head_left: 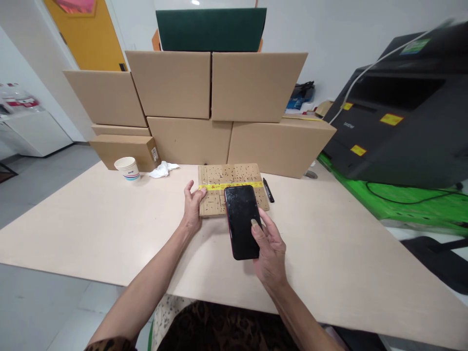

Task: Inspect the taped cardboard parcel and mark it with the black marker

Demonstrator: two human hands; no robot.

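In my right hand (271,248) is a smartphone (240,222) with a dark, speckled screen; my thumb lies over its right edge, and the fingers behind it are mostly hidden. My left hand (192,204) grips the left edge of a flat cardboard box (234,171), thumb at the top face, some fingers out of sight. Dark marks cover the box, and yellow printed tape (215,186) runs across it. The phone is held above the box's near edge and hides part of it. Just right of the box lies a black marker (268,190).
Large cardboard boxes (175,85) are stacked along the table's (109,229) far side, with a dark green box (212,29) on top. A paper cup (127,169) and crumpled tissue (163,169) sit at the left. A big dark printer (395,117) stands at the right on a green surface.
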